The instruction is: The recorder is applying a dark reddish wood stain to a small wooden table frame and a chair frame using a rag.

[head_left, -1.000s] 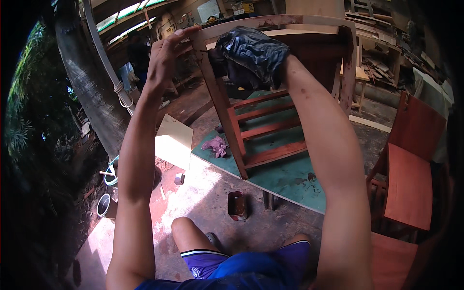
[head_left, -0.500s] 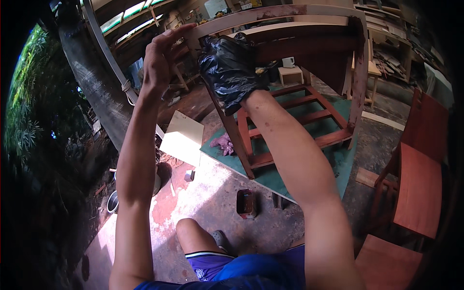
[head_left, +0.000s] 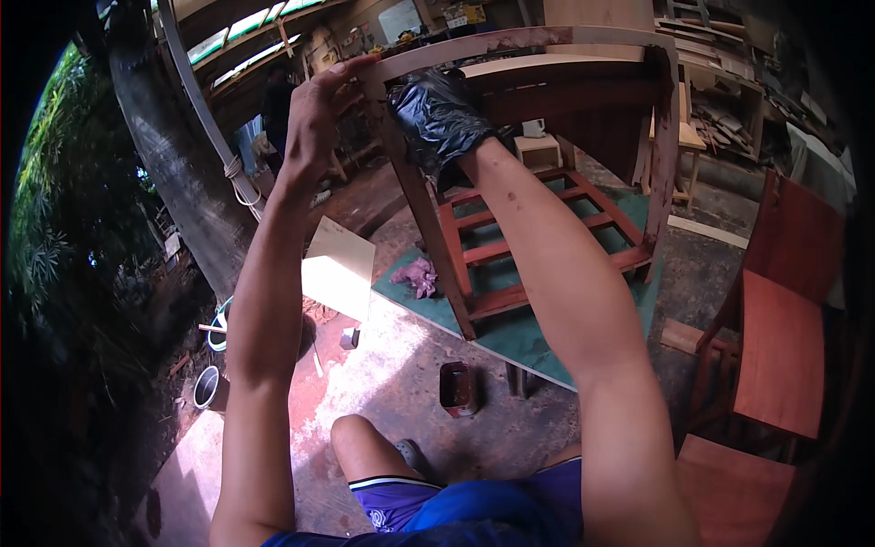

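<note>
Right hand (head_left: 442, 123) has shifted left across the chair (head_left: 427, 223) since a second ago, from the open span of the back to just beside the left post, below the top rail (head_left: 524, 39). It's wrapped in black plastic, so I can't tell if the fingers are spread, pressed together or pinching something. Left hand (head_left: 314, 114) is bare, bent, fingers at the rail's left corner, same spot as before; can't tell how firmly they grip.

Chair stands on the green tabletop (head_left: 538, 354), back toward the person, left leg down at the near edge. Rail is pale with red-brown patches; posts and seat slats (head_left: 488, 252) are darker red-brown.

Purple rag (head_left: 417, 276) lies crumpled on the tabletop, left of the chair. Tin (head_left: 458, 389) with dark contents sits on the floor (head_left: 374, 474), near side of the tabletop. Pale board (head_left: 339, 264) is left of the tabletop, partly sunlit. Bucket (head_left: 210, 389) further left. Second chair (head_left: 779, 351), reddish, at far right, well apart.
</note>
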A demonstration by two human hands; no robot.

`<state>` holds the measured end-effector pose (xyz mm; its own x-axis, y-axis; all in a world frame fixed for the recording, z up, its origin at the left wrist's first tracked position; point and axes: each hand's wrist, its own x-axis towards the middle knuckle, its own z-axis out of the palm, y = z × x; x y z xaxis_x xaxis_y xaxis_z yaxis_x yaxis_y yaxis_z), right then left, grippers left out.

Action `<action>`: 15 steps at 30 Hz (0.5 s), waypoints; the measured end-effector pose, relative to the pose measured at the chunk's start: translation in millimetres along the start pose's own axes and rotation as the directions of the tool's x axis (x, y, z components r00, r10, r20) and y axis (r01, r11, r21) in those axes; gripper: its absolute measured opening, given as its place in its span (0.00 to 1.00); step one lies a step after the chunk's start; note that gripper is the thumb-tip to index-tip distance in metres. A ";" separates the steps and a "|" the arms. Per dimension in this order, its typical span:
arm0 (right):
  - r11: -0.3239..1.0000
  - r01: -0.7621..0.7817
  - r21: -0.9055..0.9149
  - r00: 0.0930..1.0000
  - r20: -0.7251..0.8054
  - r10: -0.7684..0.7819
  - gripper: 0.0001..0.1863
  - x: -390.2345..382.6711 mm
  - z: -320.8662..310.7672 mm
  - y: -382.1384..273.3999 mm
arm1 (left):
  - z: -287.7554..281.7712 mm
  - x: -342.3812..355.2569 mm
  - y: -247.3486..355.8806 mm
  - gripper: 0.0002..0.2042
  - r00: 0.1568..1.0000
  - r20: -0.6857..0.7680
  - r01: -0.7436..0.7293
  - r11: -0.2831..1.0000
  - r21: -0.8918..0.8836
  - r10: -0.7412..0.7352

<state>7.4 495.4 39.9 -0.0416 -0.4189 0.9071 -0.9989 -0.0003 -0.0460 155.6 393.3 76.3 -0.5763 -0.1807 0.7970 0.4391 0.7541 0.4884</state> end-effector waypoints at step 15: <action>1.000 -0.017 0.021 0.992 -0.123 0.019 0.13 -22.0 -31.0 0.7 | -3.6 0.5 0.8 0.29 0.999 0.030 0.043 0.999 -0.024 -0.042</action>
<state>7.0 532.8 33.0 -0.0631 -0.3036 0.9507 -0.9975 -0.0127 -0.0702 158.2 391.5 78.5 -0.6148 -0.1935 0.7646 0.4306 0.7299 0.5309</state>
